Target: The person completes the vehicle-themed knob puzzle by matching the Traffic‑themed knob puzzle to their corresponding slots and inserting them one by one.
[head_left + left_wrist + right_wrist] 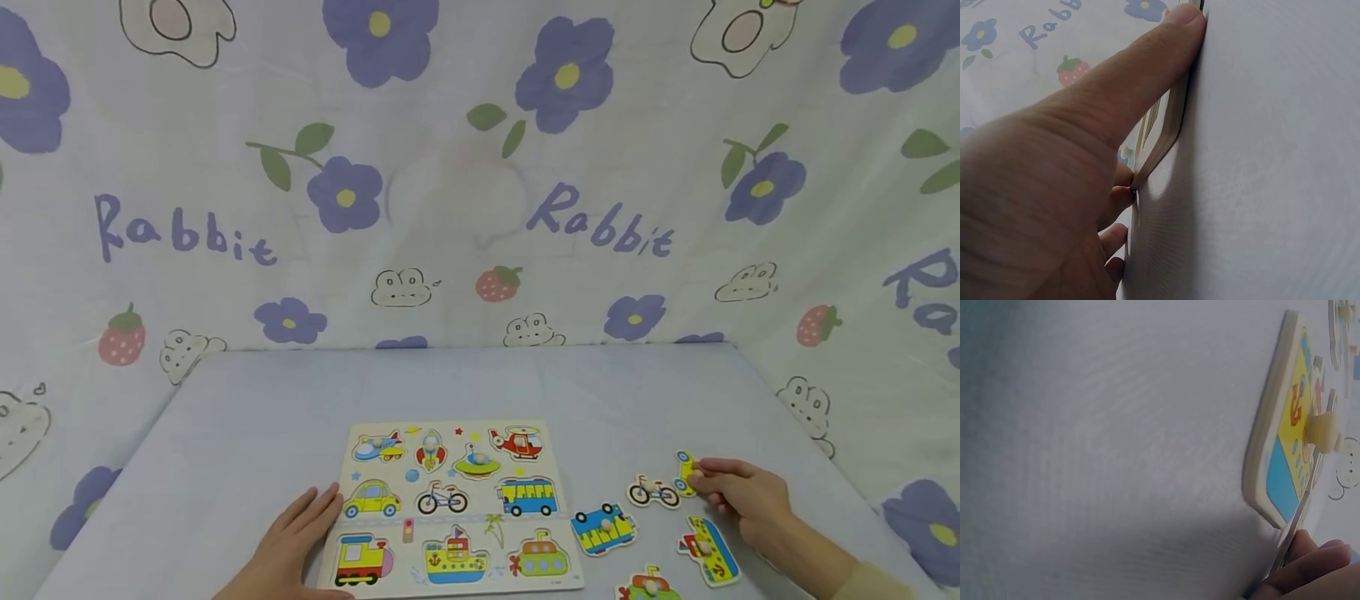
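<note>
A wooden puzzle board (450,575) printed with vehicles lies on the table, with an airplane, a rocket, a flying saucer and a helicopter piece along its top row. My left hand (288,542) lies at the board's left side, fingers stretched along the edge; in the left wrist view the thumb (1154,53) touches the board's side. Over on the right, my right hand (742,496) pinches a yellow car piece (684,483) with blue wheels, its right part hidden by the fingers. A bicycle piece (652,493) lies just left of it.
Between board and right hand lies a blue bus piece (603,533), wheels pointing away. A ship piece (708,552) with a wooden knob rests on its side below the right hand. A submarine piece (647,588) is cut off by the bottom edge. A patterned curtain (450,250) hangs behind the table.
</note>
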Available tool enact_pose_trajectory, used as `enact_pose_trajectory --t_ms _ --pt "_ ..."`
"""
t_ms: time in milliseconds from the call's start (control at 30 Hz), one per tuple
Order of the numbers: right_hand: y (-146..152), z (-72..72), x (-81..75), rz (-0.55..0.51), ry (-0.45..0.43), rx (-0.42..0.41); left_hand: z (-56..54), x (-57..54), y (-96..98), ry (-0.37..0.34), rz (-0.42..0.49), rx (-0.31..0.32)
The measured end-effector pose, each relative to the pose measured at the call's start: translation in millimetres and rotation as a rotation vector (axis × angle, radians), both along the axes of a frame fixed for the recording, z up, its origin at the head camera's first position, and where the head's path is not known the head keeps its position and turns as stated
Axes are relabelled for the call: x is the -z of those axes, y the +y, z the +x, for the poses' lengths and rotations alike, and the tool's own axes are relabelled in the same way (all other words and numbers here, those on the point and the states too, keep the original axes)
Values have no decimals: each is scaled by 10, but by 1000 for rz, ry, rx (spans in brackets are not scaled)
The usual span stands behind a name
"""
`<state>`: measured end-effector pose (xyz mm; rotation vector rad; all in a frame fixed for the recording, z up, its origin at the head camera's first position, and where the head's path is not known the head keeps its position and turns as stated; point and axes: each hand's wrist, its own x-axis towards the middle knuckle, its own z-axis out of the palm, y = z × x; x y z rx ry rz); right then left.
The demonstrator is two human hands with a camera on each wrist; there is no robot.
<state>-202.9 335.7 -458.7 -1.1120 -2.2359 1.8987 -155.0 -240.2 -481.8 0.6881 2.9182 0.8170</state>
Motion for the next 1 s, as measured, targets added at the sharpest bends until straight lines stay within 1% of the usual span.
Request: enact_pose_trajectory --t_ms 100,233,300,567,767,1000 --pt "-7 -2 7 14 -6 -4 6 2 -4 3 9 0" --pt "-16 8 -11 21 -8 -2 12 7 5 -34 23 -12" --pt "-21 15 -21 22 0 -4 14 14 5 -42 23 -16" --pt "-20 15 -7 29 13 -5 15 30 -5 -24 24 -14" --pt "-4 10 2 37 21 -4 15 13 26 -81 35 -33" --pt "-43 7 16 63 10 34 -2 12 5 -71 18 -25"
